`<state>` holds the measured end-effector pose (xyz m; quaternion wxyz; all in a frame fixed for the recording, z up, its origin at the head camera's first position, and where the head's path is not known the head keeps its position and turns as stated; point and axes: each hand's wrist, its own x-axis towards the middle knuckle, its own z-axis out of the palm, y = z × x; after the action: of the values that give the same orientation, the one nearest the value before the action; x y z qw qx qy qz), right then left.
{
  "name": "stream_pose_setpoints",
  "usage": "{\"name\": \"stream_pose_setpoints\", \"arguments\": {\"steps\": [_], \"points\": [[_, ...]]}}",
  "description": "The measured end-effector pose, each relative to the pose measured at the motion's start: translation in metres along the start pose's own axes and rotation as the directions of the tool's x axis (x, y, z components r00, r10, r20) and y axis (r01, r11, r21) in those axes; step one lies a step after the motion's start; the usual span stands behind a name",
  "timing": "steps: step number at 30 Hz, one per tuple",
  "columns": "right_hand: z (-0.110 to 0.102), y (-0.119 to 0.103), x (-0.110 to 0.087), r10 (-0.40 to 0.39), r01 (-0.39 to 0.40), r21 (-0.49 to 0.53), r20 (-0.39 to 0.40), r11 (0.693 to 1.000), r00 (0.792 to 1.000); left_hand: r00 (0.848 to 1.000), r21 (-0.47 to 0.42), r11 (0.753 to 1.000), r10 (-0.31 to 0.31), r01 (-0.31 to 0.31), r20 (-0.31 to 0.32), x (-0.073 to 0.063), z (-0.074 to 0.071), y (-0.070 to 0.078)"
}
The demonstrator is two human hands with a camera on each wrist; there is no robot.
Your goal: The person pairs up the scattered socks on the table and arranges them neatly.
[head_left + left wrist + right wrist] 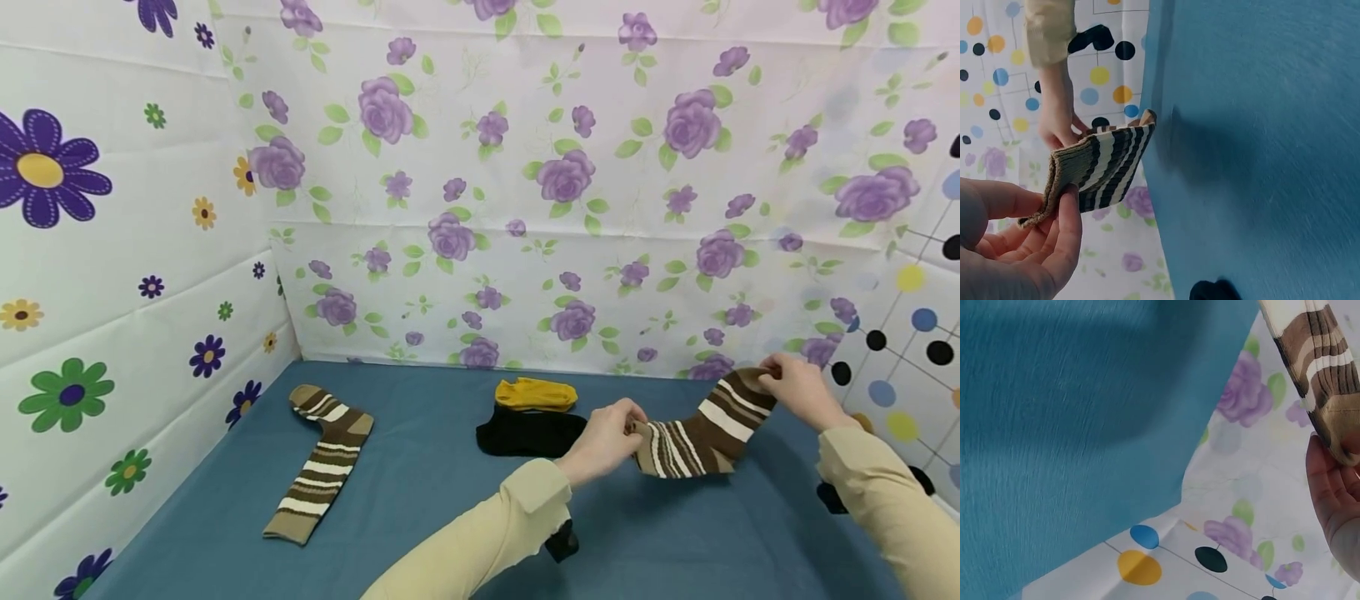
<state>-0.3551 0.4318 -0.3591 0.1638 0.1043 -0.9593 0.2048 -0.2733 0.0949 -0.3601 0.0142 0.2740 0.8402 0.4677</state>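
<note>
A striped sock is pinched above the tabletop, cuff in the left hand, toe in the right hand, not yet joined to its flat-lying match, while yellow socks and partly hidden black socks seem already paired.

I'm watching the left hand pinching a striped sock by its ribbed cuff, the right hand showing behind; a blue surface is spreading alongside, dotted sheeting and floral sheeting hanging beyond.
</note>
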Motion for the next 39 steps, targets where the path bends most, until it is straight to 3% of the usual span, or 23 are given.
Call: {"name": "stream_pose_setpoints", "arguments": {"steps": [7,21,28,35,39], "points": [[-0.001,-0.006,-0.005,-0.009,0.01,0.025,-0.029,1.0,1.0,0.999,-0.127,0.991,-0.051,0.049,-0.015,0.0,-0.013,-0.008],[-0.006,-0.028,-0.011,-0.065,0.068,0.037,-0.082,0.997,0.995,0.989,-0.245,0.962,-0.14,0.125,-0.043,0.002,-0.041,-0.022],[-0.007,-0.039,-0.01,-0.07,0.074,0.044,-0.097,0.996,0.993,0.984,-0.245,0.958,-0.168,0.147,-0.066,0.002,-0.056,-0.03],[-0.008,-0.051,-0.012,-0.072,0.079,0.052,-0.112,0.996,0.991,0.984,-0.278,0.948,-0.173,0.156,-0.038,-0.001,-0.068,-0.037],[-0.01,-0.057,-0.016,-0.048,0.055,0.08,-0.081,0.995,0.996,0.983,-0.317,0.933,-0.181,0.168,-0.013,-0.003,-0.074,-0.04]]}}
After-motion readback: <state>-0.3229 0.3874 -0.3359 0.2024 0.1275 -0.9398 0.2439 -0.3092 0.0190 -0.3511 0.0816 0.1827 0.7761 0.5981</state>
